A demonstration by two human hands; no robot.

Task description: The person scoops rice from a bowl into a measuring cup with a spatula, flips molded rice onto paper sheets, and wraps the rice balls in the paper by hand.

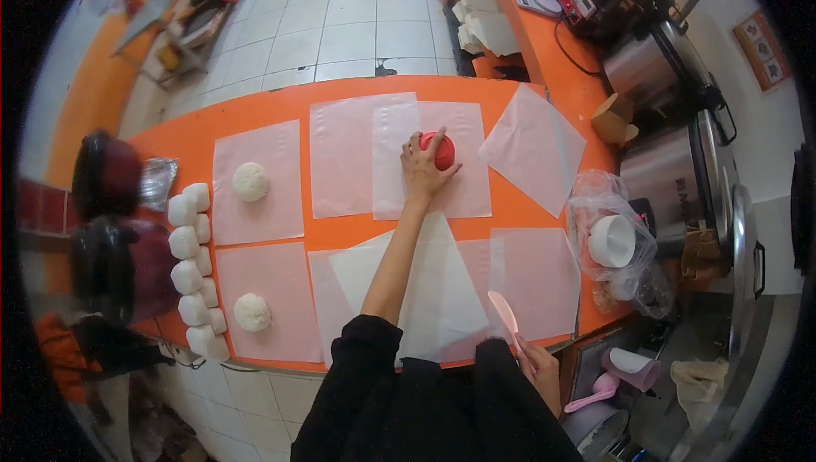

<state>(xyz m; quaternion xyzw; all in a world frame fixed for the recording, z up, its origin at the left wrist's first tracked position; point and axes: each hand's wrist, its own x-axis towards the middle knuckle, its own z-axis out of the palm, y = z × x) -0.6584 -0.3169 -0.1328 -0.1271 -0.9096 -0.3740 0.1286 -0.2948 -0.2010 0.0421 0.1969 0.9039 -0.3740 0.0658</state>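
Below — red, rounded bowl [438, 150] — left hand [422, 168] atop.

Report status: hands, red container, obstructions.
Left hand on red container, over paper sheets. Right hand gripping pink paddle. White sheet askew beneath left forearm.

Kitchen with large steel cookers [671, 181]

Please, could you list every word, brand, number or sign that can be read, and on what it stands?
No text is clear enough to quote.
Nearer steel cooker: dark letters on its side, too blurred to read.
Wall sign: too small to read.
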